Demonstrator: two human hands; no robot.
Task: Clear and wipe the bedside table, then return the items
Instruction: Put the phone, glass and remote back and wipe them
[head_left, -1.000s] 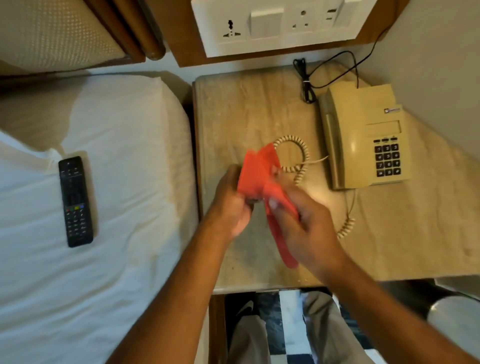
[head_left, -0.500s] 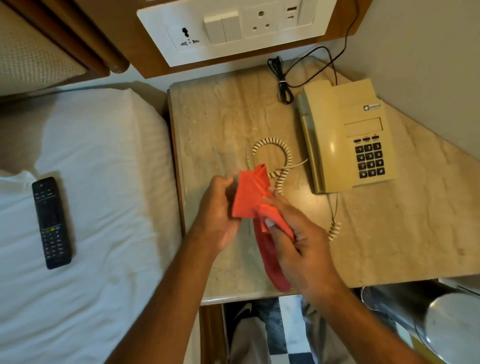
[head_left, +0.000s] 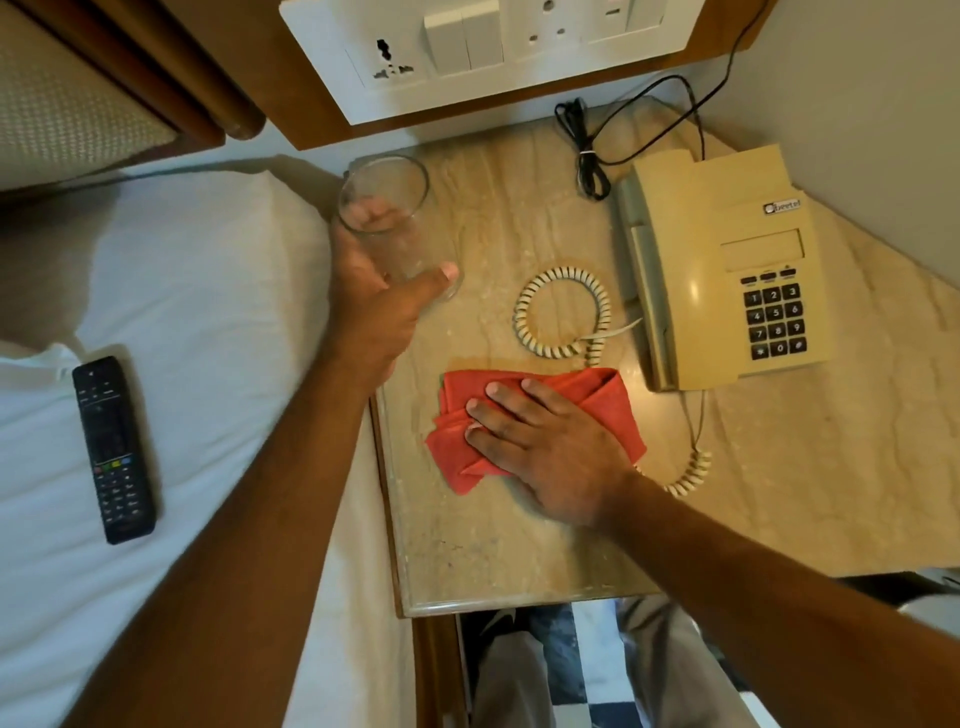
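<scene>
Hotel-type bedroom. Evidence: white-sheeted bed (head_left: 197, 291), TV remote (head_left: 114, 449) lying on it, marble-topped bedside table (head_left: 519, 545), corded desk telephone (head_left: 727, 265), wall socket-and-switch panel (head_left: 467, 52) above table.

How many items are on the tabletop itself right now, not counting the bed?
3: the telephone at the right by the wall, the red cloth under the right hand, and the glass gripped by the left hand at the back-left corner.
</scene>
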